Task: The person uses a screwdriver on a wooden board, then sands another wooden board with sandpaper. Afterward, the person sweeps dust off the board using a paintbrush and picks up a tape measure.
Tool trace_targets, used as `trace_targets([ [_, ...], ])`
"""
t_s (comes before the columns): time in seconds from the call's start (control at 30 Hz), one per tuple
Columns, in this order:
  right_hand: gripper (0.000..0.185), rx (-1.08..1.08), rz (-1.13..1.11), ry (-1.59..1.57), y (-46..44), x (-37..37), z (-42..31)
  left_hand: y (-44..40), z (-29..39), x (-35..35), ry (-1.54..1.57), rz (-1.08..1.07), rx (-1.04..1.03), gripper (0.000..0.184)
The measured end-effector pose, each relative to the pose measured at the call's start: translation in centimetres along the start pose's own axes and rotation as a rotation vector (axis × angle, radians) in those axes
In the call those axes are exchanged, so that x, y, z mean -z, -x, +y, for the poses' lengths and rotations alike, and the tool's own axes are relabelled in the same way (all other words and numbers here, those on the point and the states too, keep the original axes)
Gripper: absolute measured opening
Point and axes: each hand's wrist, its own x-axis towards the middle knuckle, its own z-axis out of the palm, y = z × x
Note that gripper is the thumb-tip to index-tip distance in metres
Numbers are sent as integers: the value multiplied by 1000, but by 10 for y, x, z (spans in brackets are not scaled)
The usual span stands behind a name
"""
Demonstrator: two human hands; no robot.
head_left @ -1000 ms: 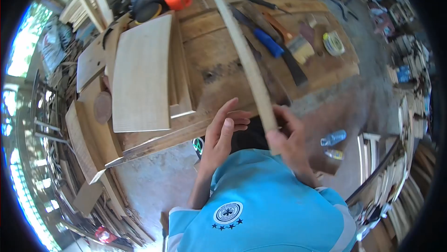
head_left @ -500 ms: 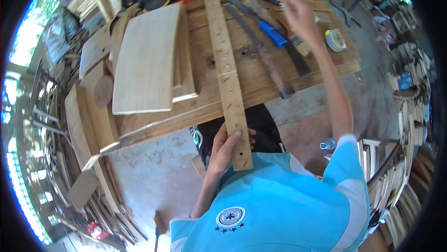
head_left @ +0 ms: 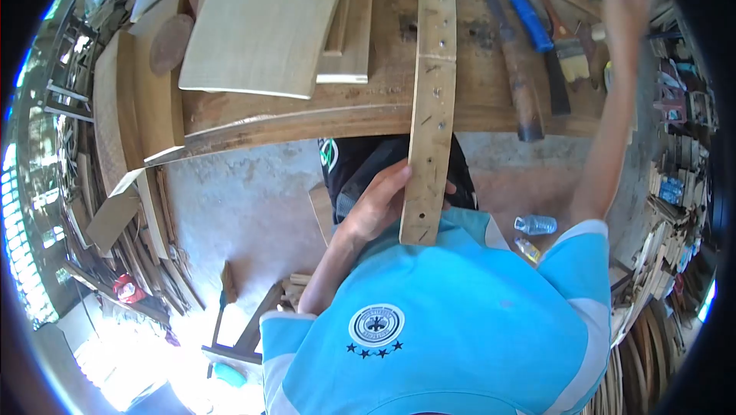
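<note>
My left hand [head_left: 381, 199] is wrapped round the near end of a long wooden strip [head_left: 431, 112], which has holes and small metal pieces along its face. The strip extends over the workbench [head_left: 299, 117]. At the upper right, my right hand [head_left: 625, 1] is raised past the tools, blurred at the frame's dark edge; something dark shows by its fingers, but I cannot make out what it is. Left of that hand lie a blue-handled tool [head_left: 530, 22], a brush [head_left: 571, 60] and a long tool with a worn wooden handle [head_left: 524, 100].
A pale curved board [head_left: 264, 27] lies on other boards at the left of the bench. A round wooden piece [head_left: 170, 44] is beside it. On the floor are a plastic bottle [head_left: 536, 225] at the right and a brush [head_left: 228, 284] at the lower left.
My left hand took hold of the strip's near end, and the strip turned its holed face up. My right hand let go and moved to the upper right. The view has tilted down.
</note>
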Motion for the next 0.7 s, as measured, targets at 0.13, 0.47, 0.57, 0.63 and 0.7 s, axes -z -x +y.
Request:
trace_targets([
  [0.13, 34, 143, -526, -1241, 127, 43, -134, -16, -8, -14, 126, 48, -33, 49],
  [0.47, 58, -343, -326, -1363, 202, -18, -166, -19, -17, -5, 58, 90, -231, 52],
  [0.57, 57, -295, -342, -1250, 204, -20, -168, -20, -19, -1, 124, 78, -230, 53],
  [0.63, 57, -298, -351, -1244, 204, -18, -171, -20, -21, 4, 139, 84, -224, 53],
  [0.7, 56, -318, -341, -1305, 204, -17, -173, -22, -23, 11, 117, 52, -203, 52],
])
